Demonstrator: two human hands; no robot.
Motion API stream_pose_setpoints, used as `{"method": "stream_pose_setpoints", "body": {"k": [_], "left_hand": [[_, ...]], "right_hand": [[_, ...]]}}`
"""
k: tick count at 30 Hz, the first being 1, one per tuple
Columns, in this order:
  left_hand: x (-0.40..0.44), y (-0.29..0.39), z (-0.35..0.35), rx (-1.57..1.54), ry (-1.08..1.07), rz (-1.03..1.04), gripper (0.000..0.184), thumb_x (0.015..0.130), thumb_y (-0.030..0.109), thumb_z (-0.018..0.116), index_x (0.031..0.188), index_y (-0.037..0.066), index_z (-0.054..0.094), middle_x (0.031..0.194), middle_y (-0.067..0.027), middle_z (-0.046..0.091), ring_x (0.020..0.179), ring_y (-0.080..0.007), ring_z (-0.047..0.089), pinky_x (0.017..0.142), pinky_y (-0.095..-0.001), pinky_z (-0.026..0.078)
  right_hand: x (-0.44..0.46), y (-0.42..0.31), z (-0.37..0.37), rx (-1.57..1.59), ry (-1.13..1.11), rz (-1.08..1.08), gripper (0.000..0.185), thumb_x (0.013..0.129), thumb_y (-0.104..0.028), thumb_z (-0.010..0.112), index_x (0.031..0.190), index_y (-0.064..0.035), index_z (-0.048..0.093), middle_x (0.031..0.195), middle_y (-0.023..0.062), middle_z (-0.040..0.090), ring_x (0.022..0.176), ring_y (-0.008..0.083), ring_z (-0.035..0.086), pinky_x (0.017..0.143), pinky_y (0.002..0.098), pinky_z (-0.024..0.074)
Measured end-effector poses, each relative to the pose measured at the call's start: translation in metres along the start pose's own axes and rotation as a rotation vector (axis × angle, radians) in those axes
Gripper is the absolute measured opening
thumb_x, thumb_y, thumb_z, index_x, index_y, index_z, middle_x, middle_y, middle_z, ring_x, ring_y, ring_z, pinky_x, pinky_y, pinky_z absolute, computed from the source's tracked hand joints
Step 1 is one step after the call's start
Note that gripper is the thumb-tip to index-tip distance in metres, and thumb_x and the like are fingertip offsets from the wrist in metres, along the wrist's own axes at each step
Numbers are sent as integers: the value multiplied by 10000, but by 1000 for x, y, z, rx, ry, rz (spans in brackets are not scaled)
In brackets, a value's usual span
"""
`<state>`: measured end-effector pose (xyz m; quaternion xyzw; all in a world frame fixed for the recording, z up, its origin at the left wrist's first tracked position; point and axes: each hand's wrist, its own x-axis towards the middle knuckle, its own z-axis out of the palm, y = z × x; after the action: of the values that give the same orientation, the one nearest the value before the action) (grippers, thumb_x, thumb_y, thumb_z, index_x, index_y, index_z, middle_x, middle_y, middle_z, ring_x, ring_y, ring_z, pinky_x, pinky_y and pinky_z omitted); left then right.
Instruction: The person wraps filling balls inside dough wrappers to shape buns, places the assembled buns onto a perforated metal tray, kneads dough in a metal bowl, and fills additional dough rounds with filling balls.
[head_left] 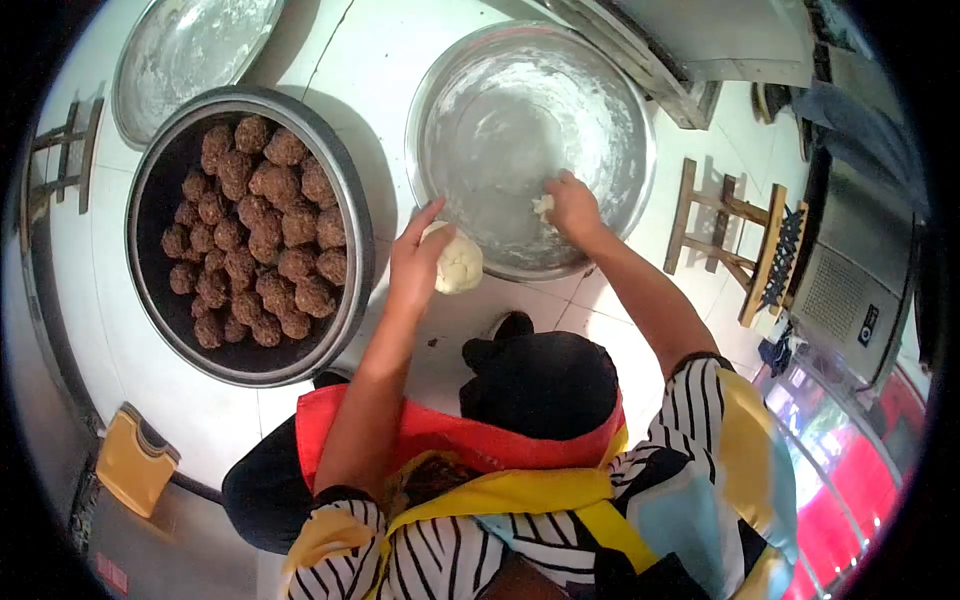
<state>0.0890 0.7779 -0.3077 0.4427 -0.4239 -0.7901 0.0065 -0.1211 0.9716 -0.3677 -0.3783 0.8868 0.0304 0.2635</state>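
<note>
My left hand (412, 262) is wrapped around a pale ball of dough (459, 267), near the lower left rim of a wide metal basin (490, 165). White flour streaks the basin's inner wall and bottom. Over the basin's lower right side, my right hand (575, 208) has its fingers closed on a small piece of dough (543, 206). To the left of my left hand stands a big round dark pan (357, 215), heaped with several brown, rough-looking balls (265, 235).
Another floured metal basin (190, 60) lies at the upper left. A wooden stool (735, 230) stands to the right beside a grey appliance (835, 290). At the lower left is a yellow plastic stool (138, 460). Pale tiles (360, 60) cover the floor.
</note>
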Motion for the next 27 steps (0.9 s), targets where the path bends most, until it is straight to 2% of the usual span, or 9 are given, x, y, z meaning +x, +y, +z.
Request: {"method": "stream_pose_setpoints", "body": {"k": [1,3,6,7,11,14,16,20,27], "left_hand": [[-3,7,-1,98,3,16,461,843,147,591,1277,0,532,1228,-150,561,1089,-207,539,929,-294,416],[-9,25,-7,289,28,48,444,845,135,584,1262,-11,540,1220,-149,564,1093,-211,541,923,-304,430],[-44,67,-18,-210,-79,-114,439,868,134,480,1289,15,513,1216,-175,567,1095,-241,571,901,-346,476],[-44,60,-25,-358,-312,-55,526,861,216,479,1347,21,432,1330,-176,477,1194,-289,500,993,-410,423],[-92,97,20,-945,-542,-82,693,830,328,514,1422,34,304,1431,-182,350,1290,-321,398,1058,-438,353],[-127,136,29,-1110,-522,-37,774,804,346,557,1437,15,260,1472,-190,286,1317,-335,361,1076,-441,331],[-161,166,23,-1270,-549,-48,810,795,356,591,1442,13,246,1477,-192,277,1325,-330,348,1091,-437,306],[-238,221,1,-919,-684,-4,859,757,298,673,1447,18,246,1409,-178,379,1256,-284,438,1045,-390,363],[-386,302,22,-502,-336,-236,602,781,105,663,1325,-29,442,1200,-155,563,1058,-235,583,926,-340,468]], "right_hand": [[0,3,-5,0,11,-43,475,649,-88,728,1106,-75,599,1034,186,563,900,340,589,764,424,501],[3,12,-27,468,-63,174,422,660,-77,714,1068,-68,608,985,149,604,857,275,610,736,379,510],[-19,-7,-79,1101,-211,359,387,654,0,672,1024,-87,602,871,38,616,742,147,607,667,270,508],[-35,-24,-108,1270,-203,313,402,651,20,658,1034,-81,593,893,39,612,770,147,605,679,277,510],[-86,-124,-193,1701,-47,85,432,654,41,624,1068,-67,570,970,46,591,873,156,594,747,289,506],[-113,-202,-261,1775,74,-19,431,671,22,610,1092,-60,571,1007,50,578,936,161,581,799,295,495],[-134,-233,-289,1550,90,-10,471,693,-21,586,1162,-56,548,1001,49,582,926,148,571,835,284,470],[-206,-260,-317,1425,-73,-72,462,708,-74,571,1169,-60,543,1081,46,542,966,141,532,881,279,421],[-336,-312,-369,1384,74,-23,370,738,-62,535,1107,-66,508,1061,67,487,1013,184,489,922,308,384]]}}
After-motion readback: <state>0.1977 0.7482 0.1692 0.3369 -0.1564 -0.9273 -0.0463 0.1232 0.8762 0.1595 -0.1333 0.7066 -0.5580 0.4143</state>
